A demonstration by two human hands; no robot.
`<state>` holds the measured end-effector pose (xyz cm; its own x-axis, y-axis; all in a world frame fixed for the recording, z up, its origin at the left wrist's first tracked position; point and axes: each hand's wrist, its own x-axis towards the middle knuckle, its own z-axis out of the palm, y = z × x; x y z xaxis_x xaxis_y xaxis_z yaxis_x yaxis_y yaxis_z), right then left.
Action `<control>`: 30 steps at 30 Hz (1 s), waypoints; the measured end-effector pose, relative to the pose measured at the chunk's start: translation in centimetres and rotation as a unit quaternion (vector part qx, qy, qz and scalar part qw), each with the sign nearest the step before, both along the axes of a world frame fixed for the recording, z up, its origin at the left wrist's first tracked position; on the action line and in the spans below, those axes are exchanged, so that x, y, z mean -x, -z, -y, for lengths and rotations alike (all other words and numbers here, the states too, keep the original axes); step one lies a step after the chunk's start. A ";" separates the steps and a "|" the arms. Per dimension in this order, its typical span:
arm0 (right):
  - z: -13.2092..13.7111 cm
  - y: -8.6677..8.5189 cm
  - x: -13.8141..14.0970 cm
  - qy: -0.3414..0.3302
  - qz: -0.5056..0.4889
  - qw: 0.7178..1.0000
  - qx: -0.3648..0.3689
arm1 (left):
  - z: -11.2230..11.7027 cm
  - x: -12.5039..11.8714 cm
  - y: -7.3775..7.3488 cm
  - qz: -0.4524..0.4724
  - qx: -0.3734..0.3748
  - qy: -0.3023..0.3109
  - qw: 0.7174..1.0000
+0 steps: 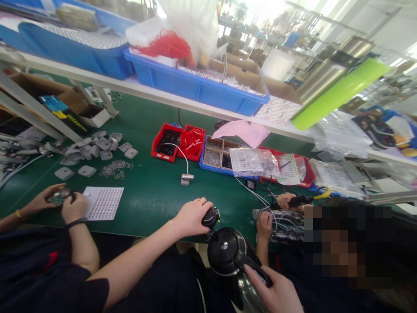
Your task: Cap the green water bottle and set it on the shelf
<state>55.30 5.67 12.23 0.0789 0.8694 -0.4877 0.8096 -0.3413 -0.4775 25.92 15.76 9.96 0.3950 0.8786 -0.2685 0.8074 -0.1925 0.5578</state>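
Observation:
My left hand is closed around a small dark round-topped object with a yellow-green edge, perhaps a bottle or cup; its lower part is hidden. Just below and to the right, my right hand grips the black handle of an electric kettle. The kettle has a black lid and a shiny body, and it is held off the bench near its front edge. Its spout side faces the dark object in my left hand. I cannot make out any water flowing.
Co-workers sit on both sides; one holds a small round part, the other a black-handled tool over cables. On the green bench stand red bins, grey covers and a white perforated sheet. A shelf spans above.

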 end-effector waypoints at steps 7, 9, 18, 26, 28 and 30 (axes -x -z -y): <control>-0.1 0.1 -0.3 -0.010 0.009 1.000 0.025 | 0.1 0.0 -0.1 -0.002 0.005 -0.004 1.000; -0.1 0.2 -0.4 -0.007 0.010 1.000 0.022 | 0.1 0.0 0.0 -0.003 0.006 -0.005 1.000; -0.4 0.4 -1.0 -0.033 0.024 0.997 0.058 | 0.3 -0.1 0.0 -0.009 0.009 -0.009 1.000; -0.1 -0.1 -0.2 -0.008 0.012 1.000 0.016 | 0.2 -0.1 -0.1 -0.007 0.008 -0.013 1.000; -0.2 0.0 -0.3 -0.011 0.011 1.000 0.025 | 0.2 -0.2 -0.1 -0.007 0.009 -0.013 1.000; -0.3 0.1 -0.6 -0.017 0.012 0.999 0.041 | 0.3 -0.2 -0.1 -0.010 0.011 -0.012 1.000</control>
